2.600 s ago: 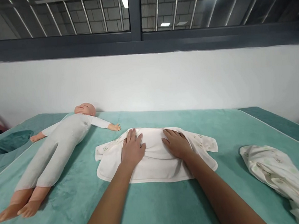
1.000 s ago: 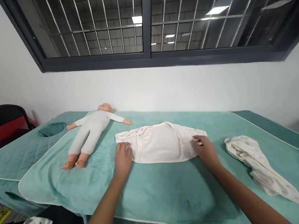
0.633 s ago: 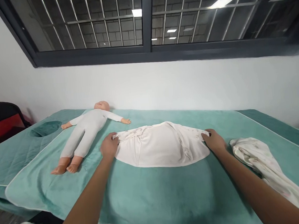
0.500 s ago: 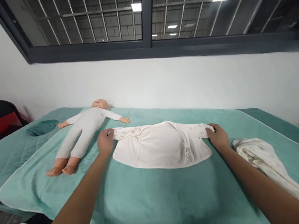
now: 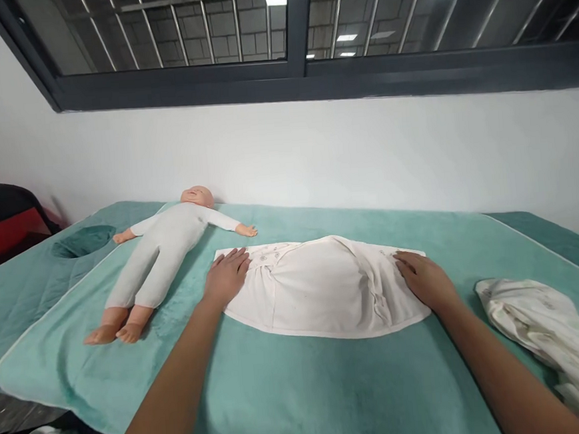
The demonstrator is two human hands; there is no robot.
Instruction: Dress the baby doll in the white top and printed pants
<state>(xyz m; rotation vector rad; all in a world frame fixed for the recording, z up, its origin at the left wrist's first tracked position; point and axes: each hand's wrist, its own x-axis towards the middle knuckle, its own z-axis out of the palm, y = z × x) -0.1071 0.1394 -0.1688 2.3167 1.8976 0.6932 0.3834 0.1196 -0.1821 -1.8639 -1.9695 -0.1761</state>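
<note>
A small white baby top (image 5: 319,285) with a faint print on its sleeves lies spread on the green blanket (image 5: 333,387). Its sleeves stretch out to both sides, and the body bulges slightly with creases at the right. My left hand (image 5: 227,275) rests flat on the left sleeve, fingers stretched out. On the right sleeve lies my right hand (image 5: 423,276), its fingers extended and pressed down on the cloth. Neither hand grips anything that I can see.
A baby doll (image 5: 165,253) in a white suit lies on its back at the left. A crumpled printed white cloth (image 5: 544,331) lies at the right. Behind the bed are a white wall (image 5: 285,157) and a barred window. A black and red chair (image 5: 6,222) stands far left.
My hands smoothed the middle, moved out to the sleeve ends and pinched them, drawing the sleeves outward. They have since let go and lie flat on the sleeves.
</note>
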